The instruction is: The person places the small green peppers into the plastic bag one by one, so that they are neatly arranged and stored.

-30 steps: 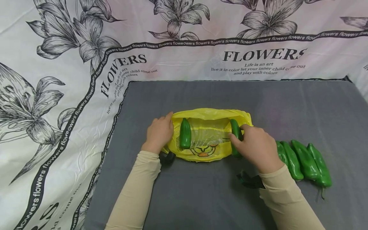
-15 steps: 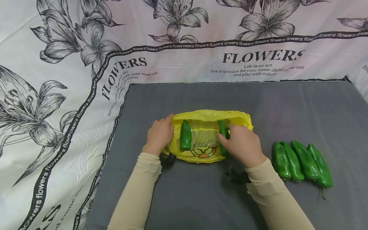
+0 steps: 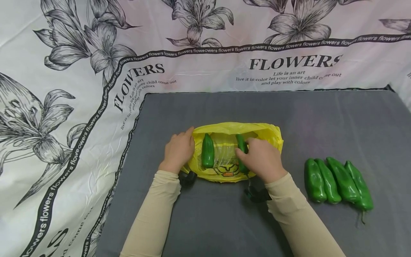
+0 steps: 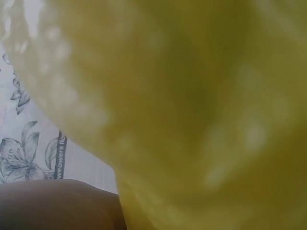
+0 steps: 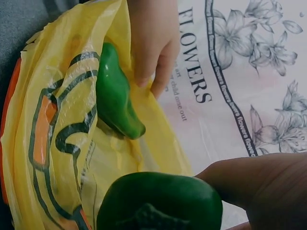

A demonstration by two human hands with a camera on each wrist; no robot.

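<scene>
A yellow plastic bag (image 3: 269,135) with a printed cartoon face lies open-mouthed on the grey cloth. My left hand (image 3: 177,151) grips its left edge, and the bag's yellow film (image 4: 192,105) fills most of the left wrist view. One green pepper (image 3: 208,151) rests inside at the left; the right wrist view shows that pepper (image 5: 115,93) close to the left fingers. With thumb and fingers, my right hand (image 3: 264,160) holds another green pepper (image 3: 242,143) over the bag's mouth. Its stem end (image 5: 160,199) faces the right wrist camera.
Several green peppers (image 3: 343,180) lie side by side on the grey cloth (image 3: 224,221) to the right of the bag. Behind and to the left, a white flower-printed cloth (image 3: 205,71) borders the grey area.
My right hand has carried its pepper leftward, from the bag's right side towards its middle. The left hand stays at the bag's left edge. The peppers at right are now fully uncovered.
</scene>
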